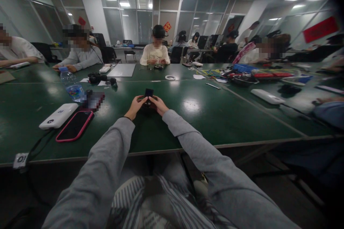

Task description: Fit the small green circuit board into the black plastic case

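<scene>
A small black device (pixel 149 93) is held over the near half of the green table (pixel 215 125), beyond the middle of the near edge; whether it touches the tabletop I cannot tell. The left hand (pixel 137 104) and the right hand (pixel 159 105) are together on it, one gripping each side, with the thumbs meeting on the face turned to the wearer. A dark band (pixel 126 117) circles the left wrist, and both arms reach in over the near edge in grey sleeves.

To the left, near that same edge, lies a phone in a pink case (pixel 74 126), with a white power bank (pixel 59 115) just beside it on its left. A black cable runs from the power bank over the near edge, where a white tag (pixel 20 160) hangs. A clear bottle (pixel 73 87) leans farther in from the edge, well to the left of the hands.

Toward the far edge, a flat silvery panel (pixel 122 70) lies left of a white ring (pixel 170 77). Right of the ring spreads a tangle of coloured cables (pixel 215 74), and nearer on the right lies a long white device (pixel 267 96). A person in a pale top (pixel 155 55) sits at the far edge, facing this way
</scene>
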{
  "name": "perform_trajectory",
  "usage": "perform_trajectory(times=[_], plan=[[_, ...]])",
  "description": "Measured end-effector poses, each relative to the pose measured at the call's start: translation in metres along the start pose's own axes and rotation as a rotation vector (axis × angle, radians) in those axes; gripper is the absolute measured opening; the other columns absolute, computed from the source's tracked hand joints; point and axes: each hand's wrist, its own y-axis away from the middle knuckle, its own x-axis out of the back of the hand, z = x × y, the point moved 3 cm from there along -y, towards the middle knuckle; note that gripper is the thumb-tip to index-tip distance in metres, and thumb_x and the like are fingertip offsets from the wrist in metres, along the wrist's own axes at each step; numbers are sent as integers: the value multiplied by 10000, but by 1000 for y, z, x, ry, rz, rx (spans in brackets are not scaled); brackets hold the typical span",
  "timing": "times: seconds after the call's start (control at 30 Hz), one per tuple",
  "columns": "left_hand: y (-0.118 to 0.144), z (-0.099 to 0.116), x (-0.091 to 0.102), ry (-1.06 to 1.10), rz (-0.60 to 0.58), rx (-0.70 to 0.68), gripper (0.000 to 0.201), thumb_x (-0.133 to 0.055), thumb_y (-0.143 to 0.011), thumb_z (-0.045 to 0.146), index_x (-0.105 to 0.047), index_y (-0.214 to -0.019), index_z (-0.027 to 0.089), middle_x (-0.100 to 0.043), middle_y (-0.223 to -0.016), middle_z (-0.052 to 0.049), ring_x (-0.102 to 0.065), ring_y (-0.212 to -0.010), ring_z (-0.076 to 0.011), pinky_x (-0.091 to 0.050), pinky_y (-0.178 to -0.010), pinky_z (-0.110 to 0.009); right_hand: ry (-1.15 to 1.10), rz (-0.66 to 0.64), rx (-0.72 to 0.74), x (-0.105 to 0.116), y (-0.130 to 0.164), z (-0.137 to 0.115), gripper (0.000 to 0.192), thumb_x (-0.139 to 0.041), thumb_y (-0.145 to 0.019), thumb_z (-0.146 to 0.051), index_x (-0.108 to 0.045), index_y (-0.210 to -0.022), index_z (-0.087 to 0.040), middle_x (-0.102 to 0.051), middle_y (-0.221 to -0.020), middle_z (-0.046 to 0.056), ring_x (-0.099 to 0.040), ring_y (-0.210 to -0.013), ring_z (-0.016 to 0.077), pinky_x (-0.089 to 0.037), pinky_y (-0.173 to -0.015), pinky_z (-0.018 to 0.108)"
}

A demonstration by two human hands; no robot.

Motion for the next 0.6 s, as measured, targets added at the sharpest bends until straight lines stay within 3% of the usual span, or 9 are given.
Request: perform_trajectory(times=[0.2, 0.37, 0.6], plan=[[-2, -2, 0, 15, -52, 23, 479, -648, -753, 489, -575, -1093, 160, -651, -1042, -104, -625, -879, -174, -489, -732, -293, 85, 112, 80, 9, -9, 7, 500, -696, -762, -431, -520, -1146, -165, -627, -1102, 84, -626, -955, 171, -526, -863, 324], [-7, -8, 0, 57, -78, 53, 404, -577, -806, 494, -568, -1063, 181, -626, -1133, -100, -619, -949, -169, -489, -796, -303, 151, 107, 111, 13, -14, 9, 435, -638, -780, -490, -593, -1054, -155, -651, -1027, 66, -603, -995, 177, -493, -902, 334], [-16, -13, 17, -124, 128, -16, 390, -507, -855, 474, -534, -1127, 196, -581, -1224, -109, -575, -1077, -185, -478, -827, -298, 391, 19, 109, 10, -12, 6, 406, -613, -791, -512, -647, -998, -164, -670, -895, 35, -616, -851, 157, -488, -862, 317]])
